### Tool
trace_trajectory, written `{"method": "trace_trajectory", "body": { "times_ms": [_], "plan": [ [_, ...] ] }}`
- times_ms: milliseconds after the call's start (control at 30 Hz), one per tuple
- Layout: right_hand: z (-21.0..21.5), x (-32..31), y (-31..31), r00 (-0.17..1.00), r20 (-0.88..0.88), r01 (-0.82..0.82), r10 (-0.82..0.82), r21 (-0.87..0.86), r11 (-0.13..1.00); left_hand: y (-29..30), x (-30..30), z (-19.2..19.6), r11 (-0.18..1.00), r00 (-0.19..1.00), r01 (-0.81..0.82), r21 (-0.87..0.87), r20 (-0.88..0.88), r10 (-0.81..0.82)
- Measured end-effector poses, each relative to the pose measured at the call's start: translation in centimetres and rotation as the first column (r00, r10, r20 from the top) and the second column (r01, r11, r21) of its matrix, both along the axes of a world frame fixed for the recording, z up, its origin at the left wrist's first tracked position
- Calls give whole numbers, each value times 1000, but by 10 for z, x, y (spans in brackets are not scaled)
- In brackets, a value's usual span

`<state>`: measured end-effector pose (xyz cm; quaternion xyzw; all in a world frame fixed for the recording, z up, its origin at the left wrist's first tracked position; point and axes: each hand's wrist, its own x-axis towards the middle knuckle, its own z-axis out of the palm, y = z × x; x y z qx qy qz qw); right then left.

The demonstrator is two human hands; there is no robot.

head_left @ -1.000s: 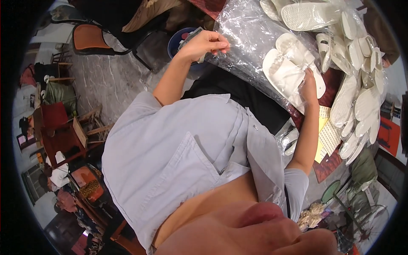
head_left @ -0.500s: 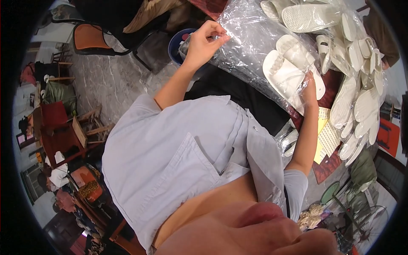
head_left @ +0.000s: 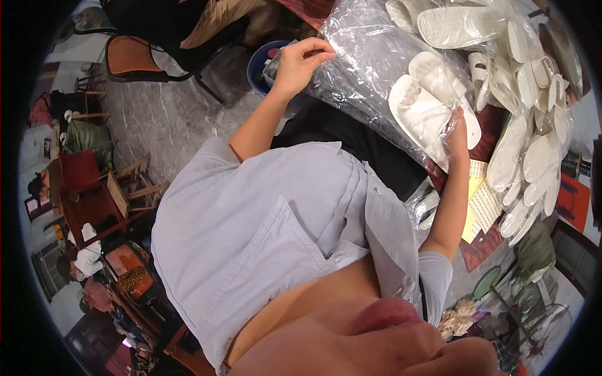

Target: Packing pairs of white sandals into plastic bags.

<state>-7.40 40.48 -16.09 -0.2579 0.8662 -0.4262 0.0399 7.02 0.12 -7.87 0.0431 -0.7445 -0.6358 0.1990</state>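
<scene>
clear plastic bag (head_left: 370,69), crinkled, stretched between both hands, with pair of white slippers (head_left: 433,103) inside at its right end. left hand (head_left: 300,59) pinching bag's left edge, fingers curled. right hand (head_left: 456,128) apparently closed on bag beside slippers, partly hidden.

Your left hand (head_left: 301,62) is far away, pinching the left edge of the plastic bag (head_left: 370,69). Your right hand (head_left: 456,128) is to the right of it, under the bag's near right side. A pair of slippers (head_left: 429,103) lies inside the bag, just left of your right hand. A pile of slippers (head_left: 527,119) lies to the right of the bag. A bucket (head_left: 263,62) sits just left of your left hand. A chair (head_left: 135,59) stands far left.
</scene>
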Motion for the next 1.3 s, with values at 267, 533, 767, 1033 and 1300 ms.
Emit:
{"method": "trace_trajectory", "body": {
  "times_ms": [267, 533, 767, 1033, 1300],
  "plan": [
    [14, 9, -9, 983, -179, 66, -51, 83, 994, -23, 4, -8, 966, 971, 207, 154, -153, -184],
    [15, 9, -8, 992, -127, 4, 8, 97, 995, -24, 2, 37, 930, 974, 183, -319, -72, -216],
    [29, 16, -18, 993, -117, -13, 31, 148, 989, -12, -12, 40, 835, 957, 32, -549, -225, -184],
    [45, 24, -25, 969, -221, -53, 108, 238, 970, -77, 7, 14, 657, 948, 305, -689, 157, -276],
    [37, 18, -23, 912, -343, -117, 225, 308, 944, -19, -18, 112, 503, 971, 63, -862, -64, -230]
  ]
}}
